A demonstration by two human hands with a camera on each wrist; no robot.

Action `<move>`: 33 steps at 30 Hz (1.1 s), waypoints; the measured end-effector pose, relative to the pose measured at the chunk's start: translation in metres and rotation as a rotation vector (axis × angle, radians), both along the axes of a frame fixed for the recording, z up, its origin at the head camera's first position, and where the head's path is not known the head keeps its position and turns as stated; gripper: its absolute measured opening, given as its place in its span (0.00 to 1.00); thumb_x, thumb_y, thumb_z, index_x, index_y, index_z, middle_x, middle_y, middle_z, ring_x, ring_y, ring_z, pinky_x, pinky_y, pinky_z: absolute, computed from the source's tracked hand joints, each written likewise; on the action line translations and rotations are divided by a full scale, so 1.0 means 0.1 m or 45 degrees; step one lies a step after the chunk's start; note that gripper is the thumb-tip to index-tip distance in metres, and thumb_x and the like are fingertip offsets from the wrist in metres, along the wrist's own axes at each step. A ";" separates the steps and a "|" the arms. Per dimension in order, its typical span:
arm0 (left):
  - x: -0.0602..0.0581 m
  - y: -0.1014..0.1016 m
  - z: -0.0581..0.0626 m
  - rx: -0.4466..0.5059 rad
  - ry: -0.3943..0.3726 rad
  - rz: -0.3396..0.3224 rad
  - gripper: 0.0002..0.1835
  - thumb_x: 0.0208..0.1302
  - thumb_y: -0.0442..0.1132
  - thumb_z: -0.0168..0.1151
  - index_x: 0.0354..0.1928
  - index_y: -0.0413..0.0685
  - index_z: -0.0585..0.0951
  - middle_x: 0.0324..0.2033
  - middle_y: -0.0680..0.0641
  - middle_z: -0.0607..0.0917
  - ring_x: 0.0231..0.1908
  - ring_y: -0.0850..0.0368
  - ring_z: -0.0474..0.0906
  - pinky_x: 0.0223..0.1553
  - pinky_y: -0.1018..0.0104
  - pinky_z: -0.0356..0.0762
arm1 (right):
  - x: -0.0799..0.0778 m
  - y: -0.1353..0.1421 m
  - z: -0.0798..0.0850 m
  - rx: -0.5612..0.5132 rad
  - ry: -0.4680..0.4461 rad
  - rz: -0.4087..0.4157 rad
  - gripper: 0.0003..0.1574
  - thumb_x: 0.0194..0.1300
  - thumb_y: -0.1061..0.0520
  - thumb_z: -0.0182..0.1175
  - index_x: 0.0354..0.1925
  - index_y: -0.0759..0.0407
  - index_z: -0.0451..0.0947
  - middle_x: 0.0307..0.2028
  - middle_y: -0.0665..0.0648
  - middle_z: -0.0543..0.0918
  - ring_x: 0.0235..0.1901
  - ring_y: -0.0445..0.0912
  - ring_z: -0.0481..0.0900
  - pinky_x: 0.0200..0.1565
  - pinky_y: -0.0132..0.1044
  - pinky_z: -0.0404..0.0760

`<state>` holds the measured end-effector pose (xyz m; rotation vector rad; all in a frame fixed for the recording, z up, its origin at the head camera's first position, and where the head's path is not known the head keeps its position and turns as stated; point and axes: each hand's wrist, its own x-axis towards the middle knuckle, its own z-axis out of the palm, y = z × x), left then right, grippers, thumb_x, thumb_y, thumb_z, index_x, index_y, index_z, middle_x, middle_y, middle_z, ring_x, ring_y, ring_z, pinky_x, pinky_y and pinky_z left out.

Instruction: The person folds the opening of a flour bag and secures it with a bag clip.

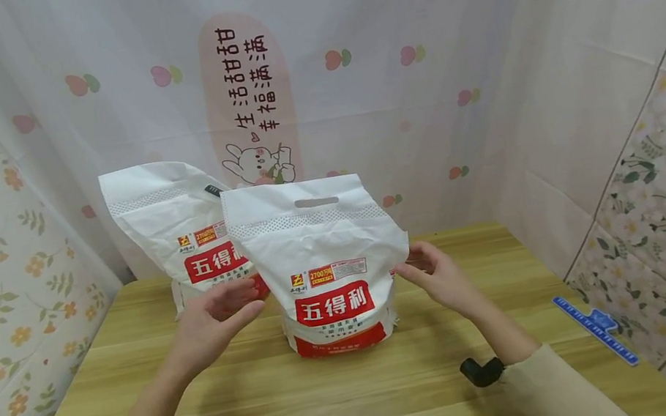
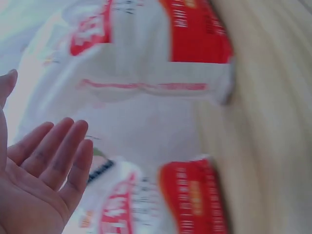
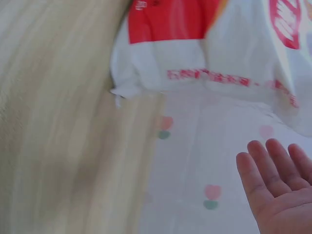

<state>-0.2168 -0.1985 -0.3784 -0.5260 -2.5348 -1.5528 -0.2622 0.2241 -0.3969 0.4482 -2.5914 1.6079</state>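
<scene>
A white flour bag [image 1: 322, 262] with red labels and a cut-out handle stands upright on the wooden table. Behind it to the left, a second flour bag [image 1: 176, 228] of the same print leans a little and is partly covered by the front one. My left hand [image 1: 213, 326] is at the front bag's left side, fingers extended, overlapping the rear bag in the head view. On the other side, my right hand [image 1: 438, 275] has its fingertips close by the front bag's right edge. Both wrist views show open palms [image 2: 39, 190] with relaxed fingers, apart from the bags.
A blue plastic strip [image 1: 595, 329] lies at the table's right edge. Printed curtains [image 1: 410, 112] hang behind and along both sides of the wooden table [image 1: 341, 407]. A small dark tag-like piece [image 1: 213, 191] shows near the rear bag's top.
</scene>
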 end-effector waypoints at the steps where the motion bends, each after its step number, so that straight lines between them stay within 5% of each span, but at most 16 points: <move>1: 0.03 0.01 0.06 0.013 0.027 -0.019 0.26 0.74 0.45 0.73 0.69 0.43 0.83 0.60 0.39 0.91 0.55 0.44 0.91 0.48 0.67 0.89 | 0.02 0.02 0.03 -0.007 0.008 -0.004 0.35 0.81 0.48 0.65 0.75 0.63 0.71 0.70 0.68 0.81 0.70 0.65 0.81 0.70 0.61 0.82; 7: 0.13 0.19 0.52 -0.088 0.210 -0.062 0.26 0.72 0.44 0.75 0.69 0.50 0.84 0.57 0.45 0.92 0.52 0.49 0.92 0.48 0.62 0.90 | 0.09 0.06 0.20 -0.008 0.075 -0.010 0.35 0.82 0.48 0.64 0.76 0.62 0.71 0.72 0.67 0.80 0.72 0.64 0.79 0.70 0.63 0.80; 11: 0.07 0.40 0.82 -0.191 0.299 -0.101 0.27 0.71 0.48 0.75 0.69 0.51 0.84 0.58 0.47 0.93 0.52 0.51 0.92 0.50 0.53 0.90 | 0.12 0.05 0.26 -0.012 0.087 -0.018 0.34 0.82 0.48 0.64 0.76 0.61 0.72 0.72 0.66 0.80 0.71 0.64 0.80 0.70 0.64 0.80; 20: -0.38 0.88 1.32 -0.237 0.346 -0.206 0.28 0.72 0.51 0.75 0.69 0.49 0.84 0.61 0.46 0.91 0.57 0.51 0.90 0.55 0.50 0.91 | 0.12 0.01 0.25 -0.009 0.065 -0.075 0.35 0.81 0.46 0.65 0.76 0.59 0.72 0.71 0.65 0.81 0.70 0.63 0.80 0.70 0.64 0.80; 24: -0.59 1.04 1.53 -0.382 0.389 -0.189 0.28 0.74 0.53 0.72 0.70 0.50 0.83 0.65 0.47 0.88 0.66 0.49 0.84 0.67 0.48 0.84 | 0.09 0.00 0.20 -0.028 0.054 -0.081 0.34 0.81 0.46 0.66 0.75 0.59 0.73 0.69 0.65 0.82 0.69 0.63 0.81 0.69 0.61 0.81; 29: -0.79 1.20 1.70 -0.602 0.369 -0.205 0.33 0.75 0.55 0.71 0.77 0.52 0.78 0.73 0.48 0.82 0.76 0.48 0.74 0.79 0.45 0.71 | 0.07 -0.03 0.15 -0.061 0.056 -0.085 0.31 0.80 0.49 0.67 0.73 0.59 0.76 0.67 0.64 0.83 0.67 0.60 0.82 0.65 0.45 0.84; 33: -0.88 1.28 1.75 -0.663 0.274 -0.242 0.36 0.74 0.53 0.72 0.78 0.52 0.75 0.72 0.45 0.82 0.74 0.46 0.76 0.77 0.45 0.73 | 0.06 -0.07 0.13 -0.112 0.076 -0.090 0.28 0.80 0.50 0.67 0.71 0.60 0.78 0.64 0.64 0.84 0.62 0.51 0.83 0.59 0.31 0.83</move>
